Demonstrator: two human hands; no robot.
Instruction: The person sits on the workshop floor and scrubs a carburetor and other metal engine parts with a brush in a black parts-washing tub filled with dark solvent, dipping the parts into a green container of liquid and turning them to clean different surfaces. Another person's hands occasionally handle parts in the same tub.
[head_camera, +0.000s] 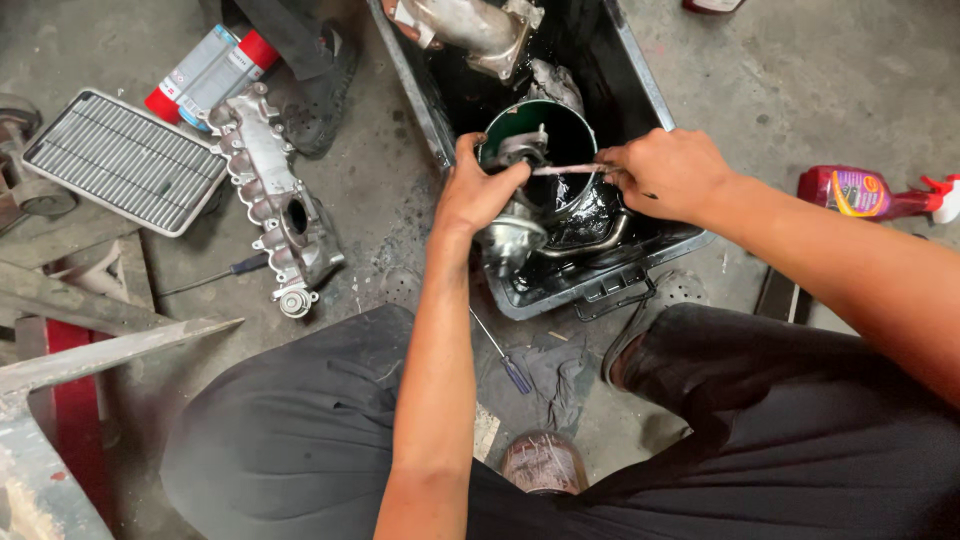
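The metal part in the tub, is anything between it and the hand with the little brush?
Nothing visible. The right hand holds the brush straight at the metal part, which the left hand grips above the black tub.

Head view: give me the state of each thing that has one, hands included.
Left hand: gripping the metal part over the black tub.
Right hand: holding a thin brush.
Green can: open, in tub.
Spray bottle: lying on floor.
Screwdriver: lying loose.
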